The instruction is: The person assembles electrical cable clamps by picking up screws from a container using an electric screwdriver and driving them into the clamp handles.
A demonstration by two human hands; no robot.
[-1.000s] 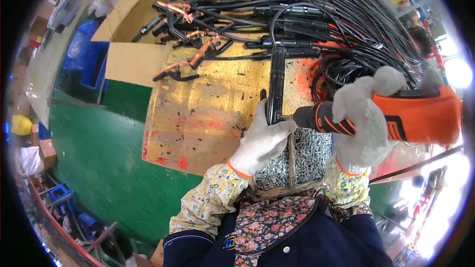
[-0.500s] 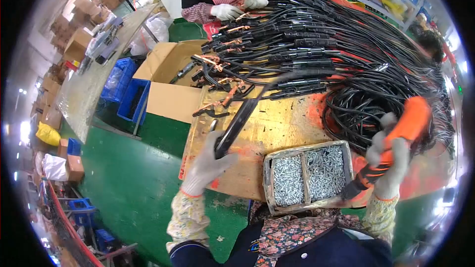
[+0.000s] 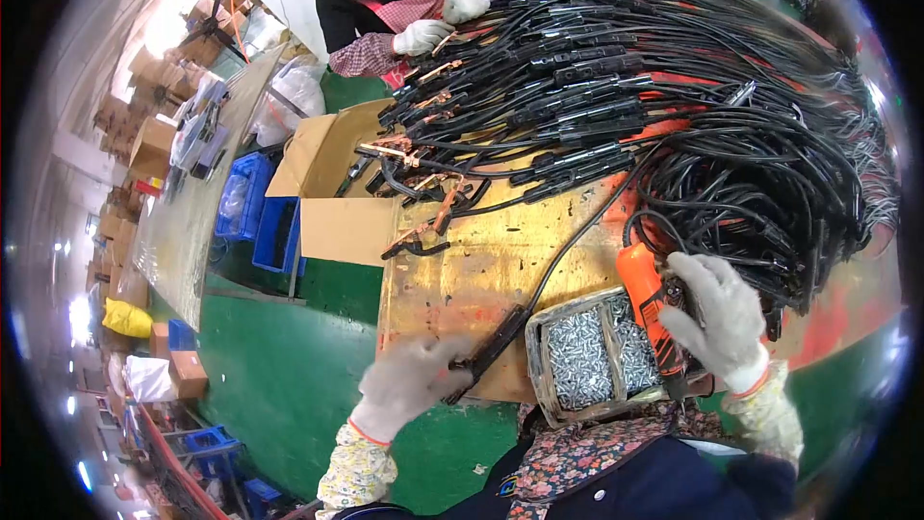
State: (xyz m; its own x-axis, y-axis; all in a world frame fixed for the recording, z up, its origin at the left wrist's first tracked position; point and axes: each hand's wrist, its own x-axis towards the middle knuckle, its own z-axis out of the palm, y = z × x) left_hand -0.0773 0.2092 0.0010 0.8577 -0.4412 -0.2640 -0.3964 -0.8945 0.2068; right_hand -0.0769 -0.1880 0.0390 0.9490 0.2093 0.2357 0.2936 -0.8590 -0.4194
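My left hand (image 3: 414, 380), in a pale glove, is closed around the end of a black cable handle (image 3: 500, 339) near the table's front edge; a cable runs from it up to the coil. My right hand (image 3: 717, 313), also gloved, has its fingers apart beside the orange power driver (image 3: 647, 303). The driver lies over the right part of the screw tray (image 3: 539, 366), its dark nose toward me. Silver screws (image 3: 579, 361) fill the tray's two compartments.
Black cables with handles (image 3: 592, 67) cover the back of the table (image 3: 462, 294). Cable coils (image 3: 751, 183) lie at right. Copper clamps (image 3: 448, 204) sit by an open cardboard box (image 3: 346, 231). A co-worker's gloved hands (image 3: 423, 37) are at the back.
The driver has gone from upright in my right hand to lying on the tray, and that hand has opened. My left hand has moved the black handle down toward the table's front edge.
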